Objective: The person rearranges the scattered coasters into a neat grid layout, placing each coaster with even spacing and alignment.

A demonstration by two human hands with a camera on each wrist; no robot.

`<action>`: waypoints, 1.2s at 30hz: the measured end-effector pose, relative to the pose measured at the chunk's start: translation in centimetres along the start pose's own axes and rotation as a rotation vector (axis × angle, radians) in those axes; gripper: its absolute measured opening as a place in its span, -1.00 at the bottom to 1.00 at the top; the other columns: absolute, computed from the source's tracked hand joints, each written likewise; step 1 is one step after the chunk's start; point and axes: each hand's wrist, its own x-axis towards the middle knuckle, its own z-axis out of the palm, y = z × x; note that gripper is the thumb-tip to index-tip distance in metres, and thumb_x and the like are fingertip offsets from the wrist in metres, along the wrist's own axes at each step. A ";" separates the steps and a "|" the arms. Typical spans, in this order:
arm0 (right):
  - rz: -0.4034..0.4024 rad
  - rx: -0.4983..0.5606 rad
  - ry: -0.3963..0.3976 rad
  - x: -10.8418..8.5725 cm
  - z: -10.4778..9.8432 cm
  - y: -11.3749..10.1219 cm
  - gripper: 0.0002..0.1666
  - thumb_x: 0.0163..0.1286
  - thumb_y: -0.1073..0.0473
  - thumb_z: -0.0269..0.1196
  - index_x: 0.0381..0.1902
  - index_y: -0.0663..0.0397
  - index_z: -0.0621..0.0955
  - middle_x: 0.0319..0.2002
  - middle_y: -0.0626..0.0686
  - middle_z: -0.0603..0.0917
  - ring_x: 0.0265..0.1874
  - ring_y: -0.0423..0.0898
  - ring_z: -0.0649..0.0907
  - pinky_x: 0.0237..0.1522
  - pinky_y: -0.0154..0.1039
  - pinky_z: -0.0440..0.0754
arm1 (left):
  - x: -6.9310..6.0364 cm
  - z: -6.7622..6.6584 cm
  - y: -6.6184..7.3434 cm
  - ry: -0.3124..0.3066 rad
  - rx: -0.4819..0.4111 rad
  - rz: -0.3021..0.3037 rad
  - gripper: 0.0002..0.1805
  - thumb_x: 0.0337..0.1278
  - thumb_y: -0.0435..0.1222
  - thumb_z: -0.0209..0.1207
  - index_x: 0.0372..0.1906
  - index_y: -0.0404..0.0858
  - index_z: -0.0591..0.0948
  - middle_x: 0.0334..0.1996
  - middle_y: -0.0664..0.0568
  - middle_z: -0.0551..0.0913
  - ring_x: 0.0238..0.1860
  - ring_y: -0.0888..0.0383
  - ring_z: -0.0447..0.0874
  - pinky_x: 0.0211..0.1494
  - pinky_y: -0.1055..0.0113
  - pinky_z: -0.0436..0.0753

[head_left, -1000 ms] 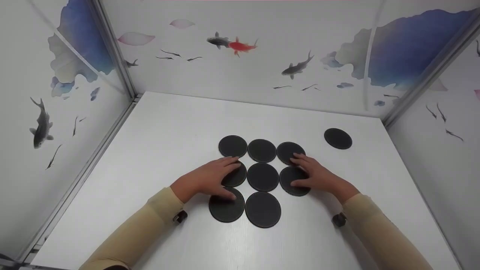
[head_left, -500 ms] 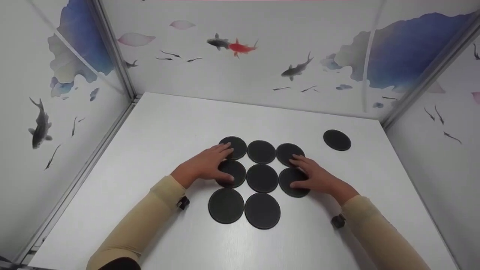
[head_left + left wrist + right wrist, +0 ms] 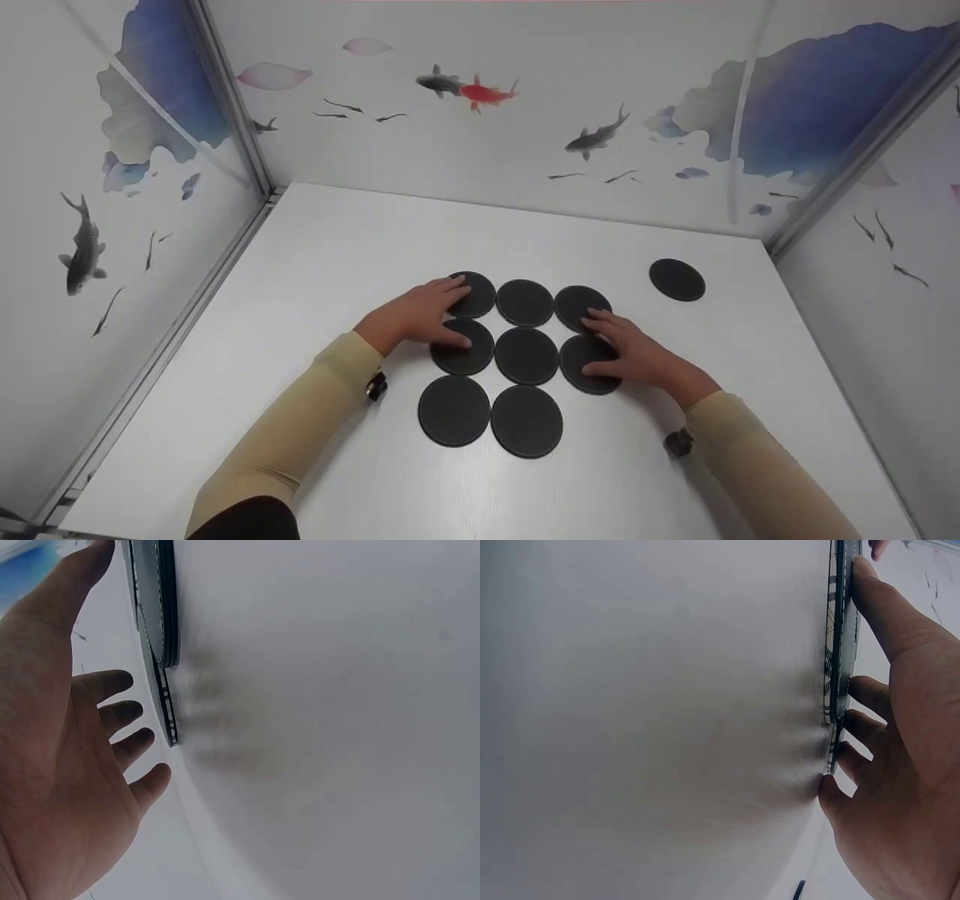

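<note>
Black round coasters [image 3: 526, 355] with stitched edges lie flat in close rows on the white table. My left hand [image 3: 420, 313] has its fingers over the back left coaster [image 3: 477, 297] and its thumb over the middle left coaster [image 3: 459, 360]. Whether those fingertips touch is unclear; the left wrist view shows a small gap at the fingers. On the other side, my right hand [image 3: 637, 352] rests its fingers on the back right coaster [image 3: 576, 300] and its thumb on the middle right coaster [image 3: 577, 352]. The fingers of both hands are spread, gripping nothing.
One more coaster [image 3: 677, 280] lies apart, towards the table's back right corner. In the front row are two coasters, a left one [image 3: 454, 411] and a right one [image 3: 526, 421]. White walls [image 3: 480, 150] printed with fish enclose the table's back and sides.
My left hand has shifted away from me, from the middle and front left coasters to the back and middle left ones. The right hand stays in place.
</note>
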 end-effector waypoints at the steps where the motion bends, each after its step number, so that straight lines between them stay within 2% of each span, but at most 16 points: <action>1: 0.000 0.001 0.000 0.0 0.0 0.0 0.14 0.40 -0.23 0.58 0.72 0.14 0.35 0.77 0.19 0.12 0.74 0.32 0.06 0.67 0.35 0.10 | 0.1 0.0 0.0 -0.006 0.003 -0.001 0.27 0.23 0.44 0.35 0.81 -0.16 0.15 0.82 -0.06 0.00 0.79 -0.14 -0.07 0.77 -0.09 0.09; 8: 0.002 -0.002 -0.002 0.0 0.0 0.0 0.15 0.40 -0.24 0.57 0.72 0.12 0.35 0.78 0.18 0.12 0.74 0.32 0.06 0.67 0.35 0.10 | 0.2 0.3 -0.2 -0.047 0.052 0.003 0.27 0.22 0.44 0.35 0.82 -0.12 0.14 0.82 -0.04 -0.02 0.80 -0.11 -0.12 0.78 -0.07 0.06; 15: -0.009 -0.029 -0.001 0.2 -0.2 -0.1 0.16 0.40 -0.23 0.58 0.72 0.16 0.34 0.77 0.21 0.14 0.73 0.33 0.08 0.67 0.36 0.11 | 0.2 0.1 -0.2 -0.045 0.078 -0.009 0.28 0.19 0.47 0.34 0.81 -0.10 0.16 0.82 -0.02 0.00 0.81 -0.10 -0.13 0.77 -0.06 0.09; 21: 0.002 -0.034 -0.015 0.2 -0.3 -0.2 0.18 0.39 -0.26 0.57 0.73 0.15 0.33 0.77 0.20 0.13 0.74 0.32 0.08 0.67 0.35 0.13 | 0.4 0.0 0.0 -0.072 0.090 -0.016 0.29 0.18 0.48 0.34 0.82 -0.10 0.15 0.82 -0.03 0.01 0.81 -0.11 -0.12 0.76 -0.08 0.12; 28: 0.021 -0.027 -0.003 -0.7 -0.7 0.2 0.13 0.47 -0.33 0.48 0.73 0.14 0.34 0.77 0.19 0.13 0.74 0.33 0.08 0.66 0.37 0.11 | 1.4 -0.2 0.7 -0.091 0.091 -0.005 0.28 0.18 0.46 0.36 0.81 -0.10 0.15 0.82 -0.03 0.01 0.80 -0.12 -0.11 0.75 -0.09 0.16; 33: 0.028 0.011 0.021 -0.6 -0.8 -0.4 0.14 0.47 -0.34 0.47 0.76 0.05 0.29 0.79 0.12 0.09 0.76 0.28 0.05 0.67 0.37 0.08 | 1.1 -0.3 0.5 -0.100 0.095 -0.018 0.30 0.17 0.48 0.36 0.81 -0.11 0.15 0.82 -0.04 -0.01 0.80 -0.14 -0.10 0.75 -0.10 0.16; 36: 0.036 0.019 0.071 0.1 -1.5 -0.5 0.08 0.49 -0.33 0.45 0.74 0.02 0.34 0.77 0.12 0.16 0.75 0.25 0.10 0.68 0.35 0.10 | 0.5 -0.3 0.2 -0.100 0.074 -0.030 0.31 0.16 0.47 0.38 0.81 -0.12 0.15 0.82 -0.06 0.00 0.80 -0.14 -0.11 0.75 -0.12 0.16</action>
